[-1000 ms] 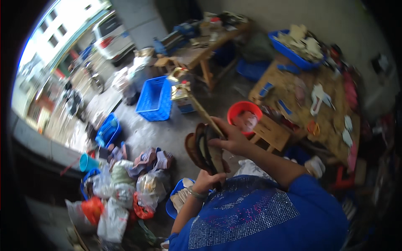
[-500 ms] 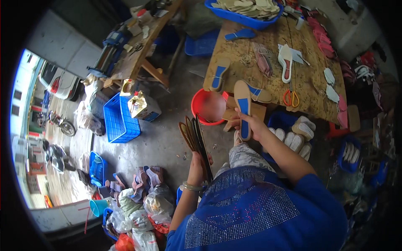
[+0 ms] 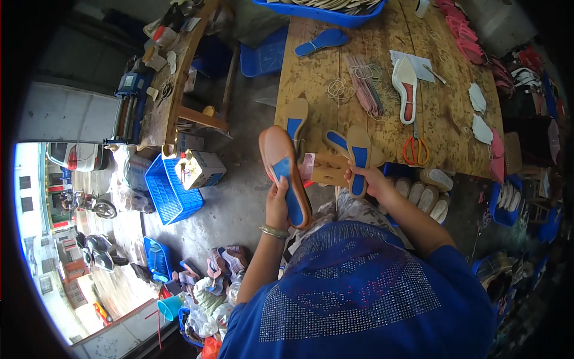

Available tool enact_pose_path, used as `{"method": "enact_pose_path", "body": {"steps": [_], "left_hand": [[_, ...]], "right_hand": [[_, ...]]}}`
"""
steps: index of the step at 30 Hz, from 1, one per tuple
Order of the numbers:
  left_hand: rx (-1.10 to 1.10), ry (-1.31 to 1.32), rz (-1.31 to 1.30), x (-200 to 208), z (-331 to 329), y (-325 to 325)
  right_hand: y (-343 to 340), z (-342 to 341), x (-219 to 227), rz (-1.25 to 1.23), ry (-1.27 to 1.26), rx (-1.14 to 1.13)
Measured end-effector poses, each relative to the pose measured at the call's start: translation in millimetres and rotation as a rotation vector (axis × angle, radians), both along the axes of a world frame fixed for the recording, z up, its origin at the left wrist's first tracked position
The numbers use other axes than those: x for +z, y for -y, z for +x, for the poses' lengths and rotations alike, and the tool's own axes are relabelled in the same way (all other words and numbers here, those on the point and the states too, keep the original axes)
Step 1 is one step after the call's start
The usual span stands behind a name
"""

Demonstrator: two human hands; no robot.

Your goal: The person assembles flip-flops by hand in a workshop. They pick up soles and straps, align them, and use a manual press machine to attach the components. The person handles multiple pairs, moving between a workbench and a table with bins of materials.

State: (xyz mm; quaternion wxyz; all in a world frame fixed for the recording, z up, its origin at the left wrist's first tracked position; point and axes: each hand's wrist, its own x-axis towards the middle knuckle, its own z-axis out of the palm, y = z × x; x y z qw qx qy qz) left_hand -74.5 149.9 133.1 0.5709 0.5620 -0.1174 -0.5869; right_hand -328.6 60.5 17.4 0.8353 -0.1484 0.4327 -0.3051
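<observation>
My left hand point(image 3: 277, 206) is closed around brown shoe soles point(image 3: 273, 142), held upright left of the table's near edge. The front one faces me, with a blue patch on its lower half; how many lie behind it is hidden. In my right hand point(image 3: 372, 180) is a tan insole point(image 3: 359, 139) with a blue patch, gripped by its narrower lower end. Behind it, another blue-patched insole point(image 3: 338, 141) lies crosswise at the table edge. A further tan insole point(image 3: 295, 112) rests at the table's left corner, partly covered by the held soles.
The wooden table point(image 3: 323, 69) carries orange-handled scissors point(image 3: 417, 151), a white sole point(image 3: 405, 87), a tied strip bundle point(image 3: 365, 90), blue insoles point(image 3: 321, 42) and a blue tub point(image 3: 335, 20). A blue crate point(image 3: 173, 194) stands on the floor at left. Pale soles point(image 3: 427, 197) sit right of my knees.
The soles in my left hand have turned from edge-on to face-on and risen toward the table. My right hand has shifted slightly right with its insole. The view has moved too.
</observation>
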Motion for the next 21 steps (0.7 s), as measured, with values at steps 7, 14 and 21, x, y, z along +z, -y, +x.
{"method": "enact_pose_path", "body": {"steps": [7,14,21], "left_hand": [[0.037,0.026,-0.082,3.1,47.5,34.4],[-0.425,0.175,-0.003,-27.5,38.2,109.9],[-0.705,0.332,0.052,-101.5,-13.0,187.7]], "right_hand": [[18.9,33.3,-5.9,-0.066,-0.045,-0.052],[12.1,-3.5,-32.7,-0.198,-0.612,-0.579],[-0.9,-25.8,-59.3,-0.063,-0.975,-0.768]]}}
